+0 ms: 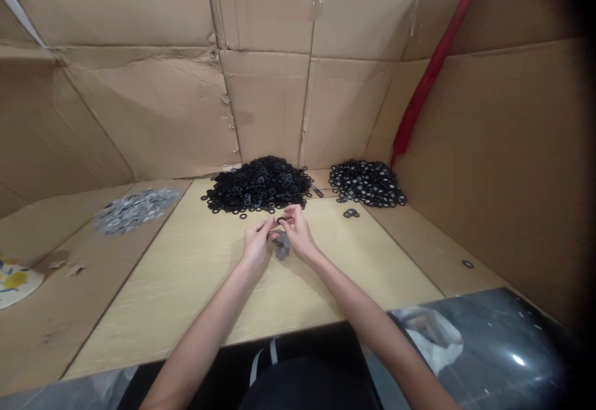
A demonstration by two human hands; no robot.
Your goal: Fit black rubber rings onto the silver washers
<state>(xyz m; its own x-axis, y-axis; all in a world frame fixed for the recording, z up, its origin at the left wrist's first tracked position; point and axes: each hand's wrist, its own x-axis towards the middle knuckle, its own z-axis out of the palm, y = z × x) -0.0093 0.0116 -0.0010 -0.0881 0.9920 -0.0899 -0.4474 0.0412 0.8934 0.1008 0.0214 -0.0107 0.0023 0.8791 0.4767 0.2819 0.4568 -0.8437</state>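
Person's right hand (300, 236) pinches a small black ring (281, 220) between thumb and fingers. Left hand (256, 242) comes up to the ring's left side, fingertips close together; can't tell if they grip it. Grey discs (282, 250) just below the grip, unclear if held or lying on the yellowish board (186, 286). Black ring heap (261, 185) just beyond the grip, pale-centred rings (367, 184) beyond to its right, silver discs (135, 210) well off left.

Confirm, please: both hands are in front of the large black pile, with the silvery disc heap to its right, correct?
Almost: the head view shows the silvery disc heap left of the large black pile; the left hand and right hand are in front.
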